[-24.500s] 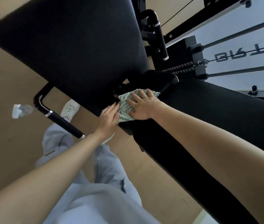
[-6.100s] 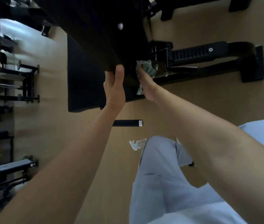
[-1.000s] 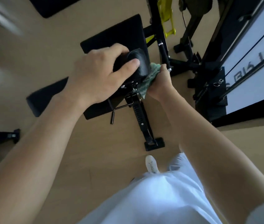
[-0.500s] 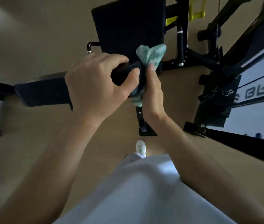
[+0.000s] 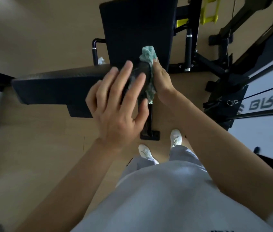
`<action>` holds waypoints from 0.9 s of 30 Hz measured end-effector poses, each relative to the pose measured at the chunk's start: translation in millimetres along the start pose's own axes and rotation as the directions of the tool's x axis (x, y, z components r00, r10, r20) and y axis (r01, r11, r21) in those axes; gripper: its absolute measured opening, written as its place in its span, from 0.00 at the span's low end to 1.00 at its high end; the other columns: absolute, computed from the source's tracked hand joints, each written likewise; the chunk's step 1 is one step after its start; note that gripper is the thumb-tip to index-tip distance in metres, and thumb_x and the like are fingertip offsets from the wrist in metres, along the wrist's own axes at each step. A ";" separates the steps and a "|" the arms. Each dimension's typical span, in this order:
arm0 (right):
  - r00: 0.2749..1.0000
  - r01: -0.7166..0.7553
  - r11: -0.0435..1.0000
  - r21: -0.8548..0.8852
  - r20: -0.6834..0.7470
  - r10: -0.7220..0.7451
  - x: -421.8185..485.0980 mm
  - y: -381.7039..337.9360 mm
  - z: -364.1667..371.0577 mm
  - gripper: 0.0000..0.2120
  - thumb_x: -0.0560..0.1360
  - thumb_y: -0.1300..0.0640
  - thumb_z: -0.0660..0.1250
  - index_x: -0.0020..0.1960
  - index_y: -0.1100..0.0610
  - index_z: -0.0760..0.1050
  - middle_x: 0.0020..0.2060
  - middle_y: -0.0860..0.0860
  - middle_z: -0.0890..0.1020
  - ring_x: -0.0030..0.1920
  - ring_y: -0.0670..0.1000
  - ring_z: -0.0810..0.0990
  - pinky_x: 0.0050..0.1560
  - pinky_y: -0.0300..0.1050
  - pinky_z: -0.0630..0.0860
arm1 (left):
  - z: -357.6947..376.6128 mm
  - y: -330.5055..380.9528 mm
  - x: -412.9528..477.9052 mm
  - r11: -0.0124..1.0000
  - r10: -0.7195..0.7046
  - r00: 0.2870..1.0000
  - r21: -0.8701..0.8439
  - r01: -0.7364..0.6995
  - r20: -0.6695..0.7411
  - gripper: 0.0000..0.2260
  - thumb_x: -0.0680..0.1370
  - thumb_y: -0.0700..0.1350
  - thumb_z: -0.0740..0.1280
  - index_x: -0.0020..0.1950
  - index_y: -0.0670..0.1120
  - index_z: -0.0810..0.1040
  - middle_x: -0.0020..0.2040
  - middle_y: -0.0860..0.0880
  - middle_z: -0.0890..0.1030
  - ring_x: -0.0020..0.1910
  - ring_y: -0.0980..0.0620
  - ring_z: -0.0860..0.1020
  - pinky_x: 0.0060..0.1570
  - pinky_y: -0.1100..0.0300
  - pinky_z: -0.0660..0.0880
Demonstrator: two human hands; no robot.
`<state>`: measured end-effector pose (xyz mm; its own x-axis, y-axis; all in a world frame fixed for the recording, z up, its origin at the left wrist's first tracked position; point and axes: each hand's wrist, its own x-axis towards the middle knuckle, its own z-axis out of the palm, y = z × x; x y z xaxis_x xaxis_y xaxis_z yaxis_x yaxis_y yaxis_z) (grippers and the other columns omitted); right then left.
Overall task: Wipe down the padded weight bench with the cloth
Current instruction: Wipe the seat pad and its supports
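Note:
The black padded weight bench [image 5: 137, 30] stands below me, its long back pad [image 5: 57, 86] reaching left and its seat pad running away from me. A small round black end pad [image 5: 142, 71] sits between my hands. My right hand [image 5: 162, 81] presses the green patterned cloth [image 5: 147, 55] against the right side of that pad; the cloth bunches above my fingers and hangs below them. My left hand [image 5: 117, 104] hovers over the pad with its fingers spread and holds nothing.
A spray bottle [image 5: 101, 61] lies on the wooden floor beside the bench's left handle [image 5: 95, 51]. A black cable machine frame [image 5: 222, 67] and a mirror stand to the right, a yellow part [image 5: 209, 12] behind. My white shoes [image 5: 175, 138] are near the bench foot [image 5: 150, 134].
My left hand has let go of the round end pad and spread its fingers. The right hand still holds the cloth to the pad's side. The view has shifted slightly.

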<state>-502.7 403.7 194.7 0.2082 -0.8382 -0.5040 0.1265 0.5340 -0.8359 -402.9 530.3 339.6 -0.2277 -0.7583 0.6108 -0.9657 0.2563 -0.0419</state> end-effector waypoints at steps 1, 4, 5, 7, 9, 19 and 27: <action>1.000 0.011 1.000 0.016 -0.007 -0.011 -6.1 -3.8 3.2 0.42 0.70 0.24 0.54 0.77 0.45 0.66 0.79 0.50 0.65 0.81 0.54 0.59 0.79 0.62 0.57 | -2.8 -2.9 9.3 0.999 -0.007 1.000 0.045 0.007 0.012 0.17 0.76 0.50 0.72 0.64 0.48 0.83 0.68 0.46 0.81 0.68 0.45 0.78 0.68 0.45 0.69; 0.997 0.063 0.993 0.102 -0.044 -0.059 -42.6 -29.7 20.1 0.31 0.75 0.31 0.59 0.72 0.47 0.72 0.75 0.53 0.71 0.76 0.52 0.68 0.77 0.60 0.63 | -15.6 -7.8 33.3 0.998 -0.025 0.987 0.069 0.014 0.160 0.18 0.76 0.52 0.70 0.64 0.48 0.84 0.63 0.48 0.84 0.63 0.46 0.82 0.64 0.46 0.72; 0.997 0.073 0.987 0.144 -0.042 -0.067 -49.8 -32.0 22.0 0.26 0.77 0.35 0.59 0.68 0.48 0.76 0.71 0.54 0.76 0.72 0.52 0.73 0.75 0.60 0.67 | -20.7 -8.9 40.0 0.998 -0.036 0.967 0.054 0.023 0.254 0.20 0.76 0.54 0.69 0.65 0.48 0.83 0.62 0.50 0.84 0.61 0.47 0.82 0.62 0.48 0.72; 0.998 0.061 0.970 0.237 -0.023 -0.058 -59.3 -32.7 22.7 0.20 0.78 0.40 0.60 0.62 0.49 0.79 0.64 0.56 0.80 0.66 0.53 0.79 0.72 0.59 0.72 | -33.4 -12.5 58.9 0.998 -0.058 0.888 0.007 0.062 0.455 0.21 0.77 0.58 0.67 0.67 0.50 0.81 0.59 0.51 0.85 0.58 0.48 0.83 0.57 0.50 0.73; 0.998 0.055 0.963 0.265 -0.041 -0.045 -62.9 -32.7 24.2 0.22 0.78 0.40 0.60 0.64 0.50 0.79 0.64 0.56 0.81 0.65 0.55 0.80 0.71 0.60 0.73 | -42.0 -20.1 85.9 0.991 -0.067 0.748 -0.043 0.126 0.660 0.21 0.79 0.61 0.64 0.67 0.53 0.80 0.56 0.53 0.85 0.52 0.49 0.83 0.53 0.52 0.76; 0.978 -0.107 0.956 0.272 -0.144 0.151 -26.4 -36.5 17.1 0.19 0.83 0.45 0.60 0.63 0.57 0.78 0.54 0.54 0.84 0.56 0.53 0.83 0.63 0.50 0.79 | 6.5 -48.5 196.7 0.975 0.208 -0.115 -0.196 0.107 0.971 0.23 0.82 0.61 0.62 0.77 0.57 0.70 0.69 0.58 0.73 0.70 0.54 0.72 0.64 0.56 0.76; 0.945 -0.221 0.929 0.298 -0.169 0.279 23.7 -22.4 6.0 0.20 0.84 0.45 0.59 0.64 0.59 0.77 0.47 0.53 0.84 0.47 0.51 0.83 0.50 0.45 0.80 | 101.6 -58.5 193.6 0.988 0.135 -0.307 -0.103 0.119 0.942 0.27 0.82 0.62 0.61 0.80 0.55 0.65 0.78 0.50 0.68 0.78 0.46 0.66 0.68 0.39 0.74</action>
<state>-494.7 372.5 202.7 0.0680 -0.6619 -0.7465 0.3609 0.7139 -0.6001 -403.3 307.6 380.0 -0.1783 -0.2973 -0.9380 -0.9680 0.2243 0.1129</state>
